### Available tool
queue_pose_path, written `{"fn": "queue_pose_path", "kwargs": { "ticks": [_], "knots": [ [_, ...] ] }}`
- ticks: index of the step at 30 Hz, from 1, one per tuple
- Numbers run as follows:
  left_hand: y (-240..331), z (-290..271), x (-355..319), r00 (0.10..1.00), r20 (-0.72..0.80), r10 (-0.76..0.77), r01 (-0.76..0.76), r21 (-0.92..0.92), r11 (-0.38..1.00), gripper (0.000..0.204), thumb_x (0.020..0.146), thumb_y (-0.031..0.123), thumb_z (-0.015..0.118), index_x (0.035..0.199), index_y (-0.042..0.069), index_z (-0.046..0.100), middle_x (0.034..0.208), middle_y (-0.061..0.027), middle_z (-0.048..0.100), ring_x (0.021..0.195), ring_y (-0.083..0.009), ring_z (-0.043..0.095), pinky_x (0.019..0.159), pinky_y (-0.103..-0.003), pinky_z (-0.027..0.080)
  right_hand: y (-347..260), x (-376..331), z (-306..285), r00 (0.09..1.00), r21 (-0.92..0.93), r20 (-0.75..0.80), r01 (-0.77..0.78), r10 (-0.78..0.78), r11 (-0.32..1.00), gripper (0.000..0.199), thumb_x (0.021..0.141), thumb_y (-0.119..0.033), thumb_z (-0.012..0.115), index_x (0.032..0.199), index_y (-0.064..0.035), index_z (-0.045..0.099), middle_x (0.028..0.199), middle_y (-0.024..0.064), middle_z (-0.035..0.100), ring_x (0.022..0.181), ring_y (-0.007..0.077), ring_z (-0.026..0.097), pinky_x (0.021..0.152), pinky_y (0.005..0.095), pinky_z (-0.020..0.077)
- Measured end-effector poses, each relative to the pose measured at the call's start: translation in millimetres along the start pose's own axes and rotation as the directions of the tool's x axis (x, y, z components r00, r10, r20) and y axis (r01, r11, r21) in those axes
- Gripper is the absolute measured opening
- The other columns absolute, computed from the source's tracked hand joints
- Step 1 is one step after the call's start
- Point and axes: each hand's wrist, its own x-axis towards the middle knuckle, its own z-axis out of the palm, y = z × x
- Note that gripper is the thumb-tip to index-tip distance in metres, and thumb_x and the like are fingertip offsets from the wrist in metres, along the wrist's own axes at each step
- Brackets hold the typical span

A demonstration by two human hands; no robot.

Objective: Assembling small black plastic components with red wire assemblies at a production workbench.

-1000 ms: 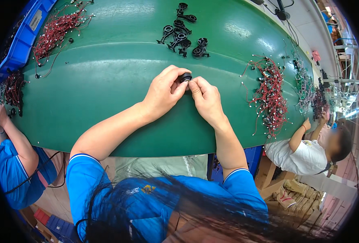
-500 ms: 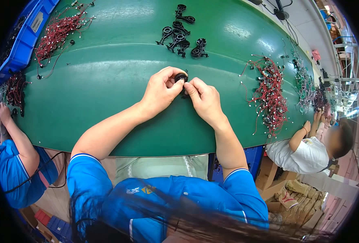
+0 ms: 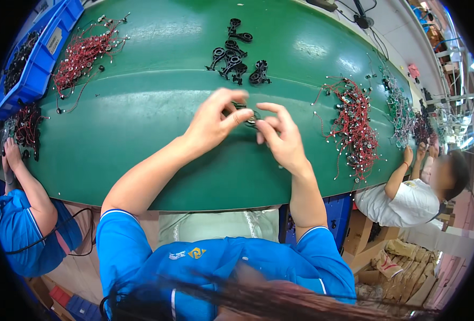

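Observation:
My left hand is closed, thumb and fingers around a small black plastic part with a ring-shaped end, partly hidden by the fingers. Just right of it is my right hand, slightly smeared by motion. Its index finger and thumb are spread apart beside the part's end, and I see nothing gripped between them. Both hands are just above the green table. Beyond them lies a loose group of similar black plastic parts, each with a round ring and a short arm.
Red-wired small components lie in a left heap and a right heap. Green-wired ones lie farther right. A blue bin stands at the left edge. Co-workers sit on the left and right.
My right hand has drawn back a little to the right, and its fingers have spread. The left thumb and index finger have shifted on the black part. The view has moved slightly.

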Motion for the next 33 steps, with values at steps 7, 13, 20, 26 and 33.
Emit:
{"fn": "queue_pose_path", "kwargs": {
  "ticks": [7, 13, 20, 26, 33],
  "knots": [
    [-35.3, -33.1, 78.1, 0.942, -0.137, 0.308, -0.129, 0.698, 0.704, 0.031, 0.086, 0.022, 0.064, 0.118, 0.021, 0.062, 0.100, -0.0082, 0.054, 0.077, -0.0233, 0.057, 0.070, -0.034, 0.049, -31.0, -111.3, -90.1, 0.982, -0.301, -0.165, -0.144, 0.097, 0.943, 0.024, 0.087, -0.002, 0.056, 0.111, -0.0018, 0.059, 0.067, 0.0038, 0.062, 0.058, 0.0099, 0.054, 0.057, 0.0196, 0.0409],
    [-52.0, -33.9, 106.3, 0.997, 0.013, 0.075, -0.050, 0.854, 0.519, 0.027, 0.086, 0.023, 0.063, 0.113, 0.020, 0.059, 0.101, -0.0091, 0.053, 0.077, -0.0276, 0.059, 0.073, -0.038, 0.049, -8.7, -193.5, -139.6, 0.882, -0.684, -0.433, -0.457, 0.187, 0.569, 0.023, 0.087, -0.005, 0.057, 0.110, -0.0036, 0.060, 0.077, 0.0040, 0.064, 0.066, 0.0125, 0.058, 0.062, 0.0226, 0.0441],
    [-43.7, -31.8, 120.2, 0.983, -0.071, -0.171, 0.160, 0.789, 0.593, 0.027, 0.085, 0.022, 0.063, 0.108, 0.012, 0.052, 0.099, -0.0123, 0.059, 0.080, -0.0297, 0.061, 0.074, -0.041, 0.049, 16.2, -153.1, -128.3, 0.860, -0.787, -0.472, -0.313, -0.192, 0.532, 0.019, 0.088, -0.012, 0.060, 0.104, -0.0025, 0.063, 0.093, 0.0032, 0.066, 0.079, 0.0133, 0.060, 0.072, 0.0242, 0.0467],
    [-61.3, -53.6, 107.8, 0.959, -0.281, -0.045, 0.213, 0.603, 0.769, 0.033, 0.086, 0.019, 0.062, 0.115, 0.010, 0.050, 0.087, -0.0085, 0.064, 0.076, -0.0270, 0.062, 0.070, -0.037, 0.047, 55.6, -29.4, -153.6, 0.754, -0.279, -0.647, -0.099, -0.111, 0.955, 0.017, 0.089, -0.011, 0.060, 0.103, -0.0051, 0.066, 0.086, 0.0034, 0.065, 0.075, 0.0130, 0.060, 0.068, 0.0234, 0.0468],
    [-54.7, -56.3, 92.2, 0.964, -0.262, 0.041, 0.125, 0.583, 0.803, 0.027, 0.091, 0.021, 0.059, 0.116, 0.011, 0.054, 0.081, -0.0035, 0.060, 0.069, -0.0155, 0.057, 0.064, -0.029, 0.044, 80.0, 75.0, -173.4, 0.781, -0.984, -0.154, -0.069, -0.605, 0.162, 0.022, 0.080, -0.013, 0.057, 0.097, -0.0176, 0.069, 0.099, 0.0015, 0.059, 0.092, 0.0224, 0.055, 0.078, 0.0328, 0.0454]
  ]
}}
